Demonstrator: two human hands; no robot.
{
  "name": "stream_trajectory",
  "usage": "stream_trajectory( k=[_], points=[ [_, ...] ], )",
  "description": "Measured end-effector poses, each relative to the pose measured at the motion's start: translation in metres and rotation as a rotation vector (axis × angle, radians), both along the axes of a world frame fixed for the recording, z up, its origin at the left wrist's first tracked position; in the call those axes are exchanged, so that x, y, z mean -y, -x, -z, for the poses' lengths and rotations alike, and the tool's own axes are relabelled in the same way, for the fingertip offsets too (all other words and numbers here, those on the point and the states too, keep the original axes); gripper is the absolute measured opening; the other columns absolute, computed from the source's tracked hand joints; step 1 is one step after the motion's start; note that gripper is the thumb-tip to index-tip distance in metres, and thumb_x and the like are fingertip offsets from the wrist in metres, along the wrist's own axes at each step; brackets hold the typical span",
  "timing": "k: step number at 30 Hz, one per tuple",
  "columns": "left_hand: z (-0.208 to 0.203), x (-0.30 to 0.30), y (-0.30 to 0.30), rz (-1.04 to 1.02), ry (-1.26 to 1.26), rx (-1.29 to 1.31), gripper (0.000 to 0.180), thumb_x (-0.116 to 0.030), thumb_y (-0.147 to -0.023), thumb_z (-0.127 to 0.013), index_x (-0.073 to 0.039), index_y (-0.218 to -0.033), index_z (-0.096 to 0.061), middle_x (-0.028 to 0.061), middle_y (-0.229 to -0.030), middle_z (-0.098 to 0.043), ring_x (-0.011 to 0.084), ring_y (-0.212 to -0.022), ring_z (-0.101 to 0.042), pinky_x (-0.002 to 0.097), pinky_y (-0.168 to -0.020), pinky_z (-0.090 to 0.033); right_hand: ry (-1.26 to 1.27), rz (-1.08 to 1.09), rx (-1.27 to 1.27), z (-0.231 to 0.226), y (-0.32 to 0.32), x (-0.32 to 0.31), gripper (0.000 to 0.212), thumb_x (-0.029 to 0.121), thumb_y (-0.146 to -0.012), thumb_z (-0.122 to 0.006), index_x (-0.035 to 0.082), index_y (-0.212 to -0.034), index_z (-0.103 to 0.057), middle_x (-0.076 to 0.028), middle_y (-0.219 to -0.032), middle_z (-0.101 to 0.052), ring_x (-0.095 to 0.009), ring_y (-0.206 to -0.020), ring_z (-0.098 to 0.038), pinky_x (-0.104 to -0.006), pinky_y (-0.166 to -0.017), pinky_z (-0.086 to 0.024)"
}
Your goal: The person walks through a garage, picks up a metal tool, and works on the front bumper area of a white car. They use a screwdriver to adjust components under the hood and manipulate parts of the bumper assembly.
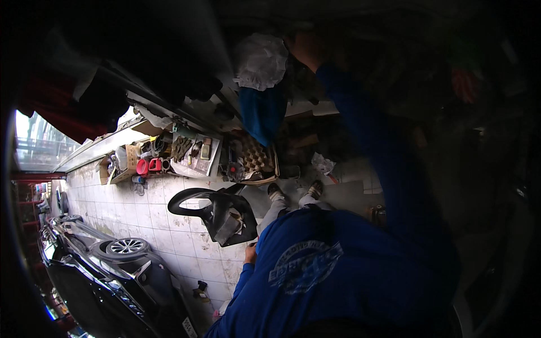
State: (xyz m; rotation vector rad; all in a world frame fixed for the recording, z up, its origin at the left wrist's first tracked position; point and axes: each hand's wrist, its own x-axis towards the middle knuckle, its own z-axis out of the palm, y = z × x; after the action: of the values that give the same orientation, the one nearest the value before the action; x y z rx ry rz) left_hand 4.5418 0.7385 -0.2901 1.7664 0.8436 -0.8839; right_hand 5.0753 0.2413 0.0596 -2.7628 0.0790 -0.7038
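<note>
A black plastic part (214,211) with a large open loop at one end hangs above the tiled floor in front of me. My left hand (251,253) is closed at its lower edge, fingers partly hidden. Inside its hollow end lies something pale and grey. My right arm is stretched up and forward. In deep shadow, my right hand (309,50) reaches among dark shelving, beside a crumpled whitish plastic bag (261,62). Its fingers are too dark to read. Below the bag hangs a blue cloth (262,112).
Along the wall stand a cardboard box (125,163), red cylindrical items (148,165), a paper-covered surface (194,163) with small tools, and egg-carton trays (255,155). Crumpled plastic (322,163) lies beyond my feet. A black car (112,276) is parked at the left.
</note>
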Motion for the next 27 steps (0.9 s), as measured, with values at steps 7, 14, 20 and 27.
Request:
stream_trajectory(
  k=[7,14,20,27],
  points=[
    [0.007,-0.046,-0.049,0.161,-0.035,0.086,0.039,-0.03,-0.09,-0.069,0.003,-0.111,-0.071,0.0132,-0.101,-0.075,0.0269,-0.092,-0.071,0.0393,-0.079,-0.056,0.038,0.029,0.039,0.008,-0.007,0.0,0.047,0.047,-0.097,-0.055,0.004,-0.096,-0.074,-0.022,-0.095,-0.072,-0.041,-0.089,-0.069,-0.0517,-0.081,-0.054],
    [0.007,-0.124,-0.161,-0.263,0.127,0.16,0.031,-0.023,-0.096,-0.061,-0.005,-0.12,-0.064,0.0117,-0.102,-0.073,0.0231,-0.074,-0.072,0.0352,-0.063,-0.055,0.092,-0.014,0.021,0.009,-0.038,-0.003,0.044,0.044,-0.094,-0.059,0.005,-0.108,-0.073,-0.023,-0.103,-0.071,-0.041,-0.093,-0.068,-0.0512,-0.083,-0.054],
    [-0.012,-0.101,-0.186,-0.173,0.122,0.128,0.03,-0.022,-0.097,-0.061,-0.004,-0.121,-0.064,0.0113,-0.097,-0.074,0.023,-0.073,-0.073,0.0337,-0.061,-0.054,0.216,0.085,-0.048,0.015,-0.015,0.011,0.049,0.049,-0.091,-0.063,0.002,-0.082,-0.075,-0.023,-0.081,-0.07,-0.041,-0.072,-0.068,-0.0511,-0.067,-0.055],
    [0.023,-0.079,-0.175,-0.058,0.23,0.104,0.027,-0.02,-0.096,-0.065,-0.002,-0.116,-0.067,0.0106,-0.091,-0.074,0.0177,-0.07,-0.07,0.0309,-0.055,-0.052,0.19,0.346,-0.056,-0.053,0.015,0.009,0.039,0.055,-0.09,-0.068,0.019,-0.105,-0.072,-0.01,-0.092,-0.077,-0.026,-0.093,-0.073,-0.0438,-0.085,-0.053]
  ],
)
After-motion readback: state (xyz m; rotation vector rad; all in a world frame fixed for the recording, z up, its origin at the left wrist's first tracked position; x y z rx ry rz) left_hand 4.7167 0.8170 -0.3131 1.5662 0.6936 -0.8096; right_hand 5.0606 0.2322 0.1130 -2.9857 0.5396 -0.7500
